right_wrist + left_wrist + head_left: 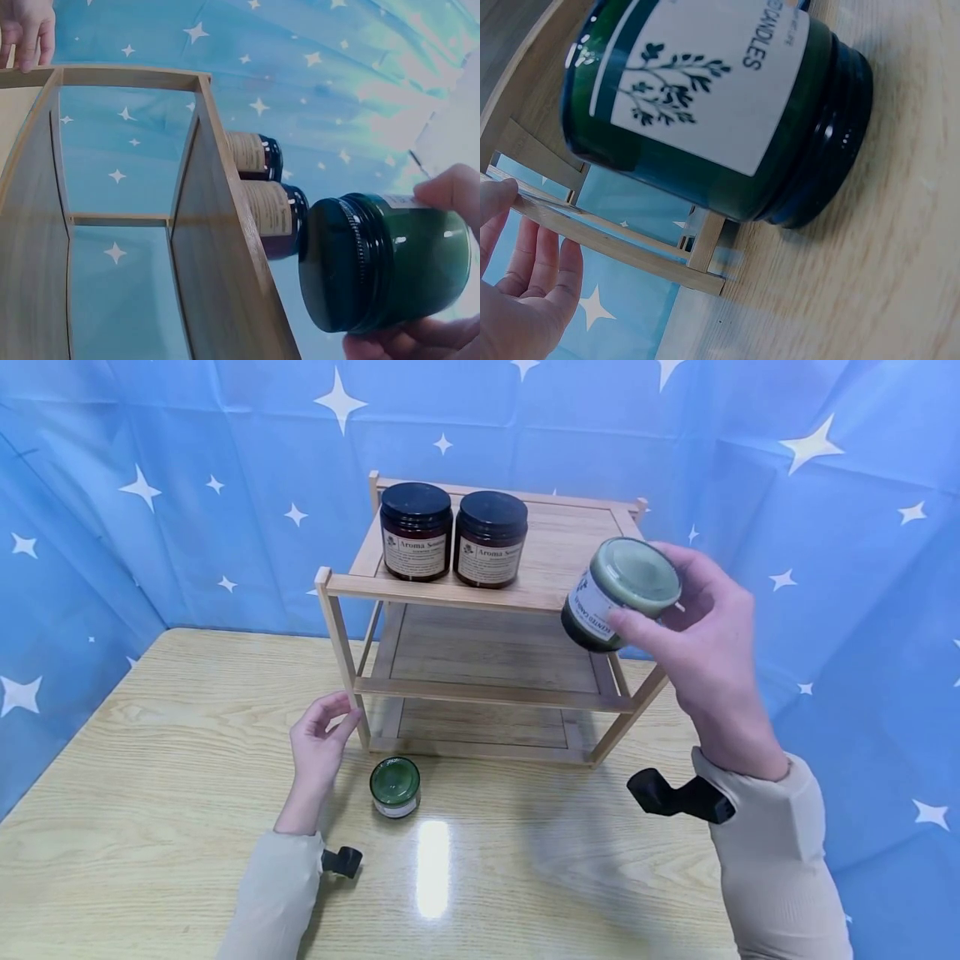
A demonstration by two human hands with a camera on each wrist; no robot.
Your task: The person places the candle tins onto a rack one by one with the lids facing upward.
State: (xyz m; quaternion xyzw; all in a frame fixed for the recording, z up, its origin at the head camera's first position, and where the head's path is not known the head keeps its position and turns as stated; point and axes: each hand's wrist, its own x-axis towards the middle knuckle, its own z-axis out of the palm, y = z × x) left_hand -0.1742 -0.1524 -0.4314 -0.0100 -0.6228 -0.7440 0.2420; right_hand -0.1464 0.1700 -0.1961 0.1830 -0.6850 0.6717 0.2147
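Note:
My right hand (712,627) grips a green scented candle jar (622,593) by its sides, thumb in front across the label. Its green glass base faces up and its black lid (334,266) faces down. The jar is in front of the right end of a three-tier wooden shelf (480,693). Lower down, my left hand (322,739) pinches the shelf's left front post between thumb and fingers, as the left wrist view shows. A second green candle jar (395,785) stands upside down on the table, right of the left hand.
Two dark brown jars with black lids, a left one (416,535) and a right one (491,539), stand side by side on the top tier. The pale wood table (187,760) lies below. A blue star-patterned cloth (247,452) hangs behind and at the sides.

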